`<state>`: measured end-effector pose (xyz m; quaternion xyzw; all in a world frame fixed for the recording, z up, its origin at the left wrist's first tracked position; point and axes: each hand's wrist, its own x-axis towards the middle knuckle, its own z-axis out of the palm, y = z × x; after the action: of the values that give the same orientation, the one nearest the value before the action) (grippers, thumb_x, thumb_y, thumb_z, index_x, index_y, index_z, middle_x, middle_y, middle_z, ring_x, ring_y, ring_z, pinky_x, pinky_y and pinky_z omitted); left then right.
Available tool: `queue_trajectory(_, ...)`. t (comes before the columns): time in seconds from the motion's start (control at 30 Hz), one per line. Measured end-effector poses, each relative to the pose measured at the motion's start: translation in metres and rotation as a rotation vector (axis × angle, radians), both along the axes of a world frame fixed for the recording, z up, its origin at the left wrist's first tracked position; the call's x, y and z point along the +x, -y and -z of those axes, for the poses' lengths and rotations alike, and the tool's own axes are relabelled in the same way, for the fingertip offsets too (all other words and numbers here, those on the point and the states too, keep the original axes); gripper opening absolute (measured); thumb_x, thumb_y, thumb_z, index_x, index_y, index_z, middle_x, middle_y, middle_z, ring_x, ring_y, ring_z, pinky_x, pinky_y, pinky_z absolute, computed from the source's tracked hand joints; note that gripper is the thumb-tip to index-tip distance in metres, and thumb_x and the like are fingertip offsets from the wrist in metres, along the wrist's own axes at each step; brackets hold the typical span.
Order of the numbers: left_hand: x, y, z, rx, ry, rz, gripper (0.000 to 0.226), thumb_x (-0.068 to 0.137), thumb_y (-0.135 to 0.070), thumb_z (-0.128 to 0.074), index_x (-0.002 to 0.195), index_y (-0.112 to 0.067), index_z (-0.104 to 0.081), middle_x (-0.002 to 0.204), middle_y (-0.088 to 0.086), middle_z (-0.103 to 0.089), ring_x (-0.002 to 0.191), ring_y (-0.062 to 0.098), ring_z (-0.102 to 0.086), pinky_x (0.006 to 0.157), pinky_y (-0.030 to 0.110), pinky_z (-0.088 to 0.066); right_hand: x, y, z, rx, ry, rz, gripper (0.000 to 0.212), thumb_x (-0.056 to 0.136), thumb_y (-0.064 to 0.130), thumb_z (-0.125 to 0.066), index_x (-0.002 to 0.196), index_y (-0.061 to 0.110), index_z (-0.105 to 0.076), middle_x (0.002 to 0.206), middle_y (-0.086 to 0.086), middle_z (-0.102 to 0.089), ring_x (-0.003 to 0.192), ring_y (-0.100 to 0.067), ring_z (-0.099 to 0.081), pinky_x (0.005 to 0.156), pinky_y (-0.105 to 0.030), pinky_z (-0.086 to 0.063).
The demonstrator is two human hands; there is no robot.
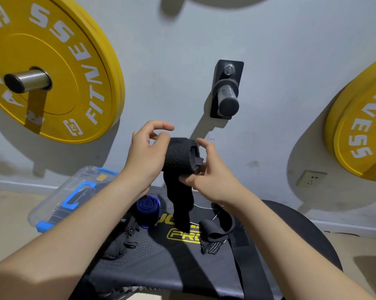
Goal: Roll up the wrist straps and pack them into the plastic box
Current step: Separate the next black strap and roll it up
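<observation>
I'm rolling the black wrist strap [180, 153] mid-air: my left hand [147, 152] is curling its fingers round the roll, my right hand [210, 169] is pinching its end, and the tail is dangling below. Next I'm probably winding that in, then reaching down-left of my fingers to the plastic box [74, 195].

Half-rolled black wrist strap [180, 156], tail dangling. Rolled blue strap [148, 207] lies at its 7 o'clock; clear plastic box [59, 198] at 8.
</observation>
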<state>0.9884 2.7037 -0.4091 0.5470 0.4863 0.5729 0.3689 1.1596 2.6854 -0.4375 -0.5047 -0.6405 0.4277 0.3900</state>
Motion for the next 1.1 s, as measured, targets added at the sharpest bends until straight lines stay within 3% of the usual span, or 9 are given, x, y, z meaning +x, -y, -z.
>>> queue_trajectory(0.1,-0.001,-0.002,-0.001,-0.009,0.051,0.016,0.026,0.091,-0.028,-0.055,0.085,-0.031,-0.080,0.116,0.012,-0.070,0.104,0.032,-0.067,0.071,0.042,-0.057,0.002,-0.006,0.003,0.180,0.142,0.046,0.011,0.094,0.022,-0.067,0.105,0.023,-0.063,0.074,0.002,-0.061,0.064,-0.010,-0.048,0.065,-0.032,-0.045)
queue_trajectory(0.17,-0.003,-0.003,0.001,-0.015,0.071,0.031,0.029,0.103,-0.027,-0.057,0.090,-0.025,-0.082,0.110,0.008,-0.076,0.114,0.035,-0.068,0.089,0.053,-0.060,0.003,-0.006,0.005,0.304,0.245,0.043,0.019,0.094,0.029,-0.063,0.085,0.014,-0.056,0.062,0.008,-0.048,0.060,-0.010,-0.039,0.058,-0.032,-0.037)
queue_trajectory(0.33,-0.006,0.003,-0.003,-0.049,0.054,0.144,0.040,0.108,-0.051,-0.057,0.116,-0.019,-0.078,0.115,0.007,-0.079,0.116,0.027,-0.073,0.105,0.055,-0.058,-0.009,-0.004,-0.002,0.124,-0.146,0.056,0.029,0.088,0.011,-0.063,0.114,0.021,-0.071,0.076,0.001,-0.075,0.063,-0.022,-0.069,0.062,-0.045,-0.063)
queue_trajectory(0.43,-0.009,0.007,-0.003,-0.006,-0.083,0.278,0.049,0.084,-0.038,-0.082,0.130,-0.025,-0.068,0.116,-0.003,-0.077,0.109,0.010,-0.073,0.094,0.030,-0.060,-0.007,-0.005,-0.006,0.030,-0.305,0.141,0.025,0.088,0.005,-0.056,0.098,0.017,-0.075,0.064,0.003,-0.065,0.057,-0.014,-0.059,0.065,-0.036,-0.053)
queue_trajectory(0.57,-0.011,0.007,0.004,0.051,-0.246,0.310,0.060,0.089,-0.016,-0.088,0.140,-0.022,-0.058,0.121,-0.007,-0.073,0.103,-0.003,-0.071,0.082,0.013,-0.055,0.003,-0.007,-0.013,-0.148,-0.419,0.161,0.019,0.101,0.005,-0.052,0.109,-0.003,-0.067,0.092,-0.017,-0.070,0.085,-0.027,-0.068,0.080,-0.043,-0.053)
queue_trajectory(0.7,-0.018,0.003,0.007,0.025,-0.181,0.297,0.057,0.096,-0.014,-0.079,0.139,-0.039,-0.051,0.116,0.000,-0.069,0.090,0.004,-0.074,0.073,0.022,-0.059,0.008,0.005,-0.021,-0.369,-0.464,0.046,0.029,0.091,0.013,-0.067,0.117,0.010,-0.055,0.085,-0.017,-0.070,0.063,-0.032,-0.069,0.048,-0.027,-0.048)
queue_trajectory(0.83,-0.022,-0.004,0.011,-0.033,-0.156,0.269,0.054,0.100,-0.008,-0.073,0.140,-0.042,-0.062,0.129,-0.003,-0.069,0.108,0.013,-0.074,0.087,0.030,-0.062,0.019,0.007,-0.026,-0.273,-0.534,0.058,0.029,0.095,0.010,-0.068,0.118,0.028,-0.071,0.088,-0.010,-0.077,0.062,-0.025,-0.070,0.047,-0.027,-0.051)
queue_trajectory(1.0,-0.012,-0.003,0.010,-0.295,0.023,0.392,0.039,0.110,-0.012,-0.045,0.131,-0.028,-0.074,0.123,0.008,-0.076,0.108,0.029,-0.075,0.080,0.040,-0.064,0.024,0.011,-0.031,-0.121,-0.449,-0.107,0.038,0.089,-0.010,-0.056,0.102,0.013,-0.083,0.108,-0.018,-0.081,0.099,-0.033,-0.080,0.067,-0.029,-0.061)
queue_trajectory(1.1,-0.009,-0.005,0.011,-0.363,0.062,0.472,0.043,0.104,-0.033,-0.040,0.121,-0.016,-0.075,0.111,0.013,-0.074,0.101,0.031,-0.067,0.074,0.041,-0.055,0.026,0.010,-0.024,0.042,-0.289,0.002,0.008,0.094,0.007,-0.080,0.096,0.014,-0.080,0.079,-0.011,-0.073,0.074,-0.020,-0.072,0.067,-0.029,-0.057)
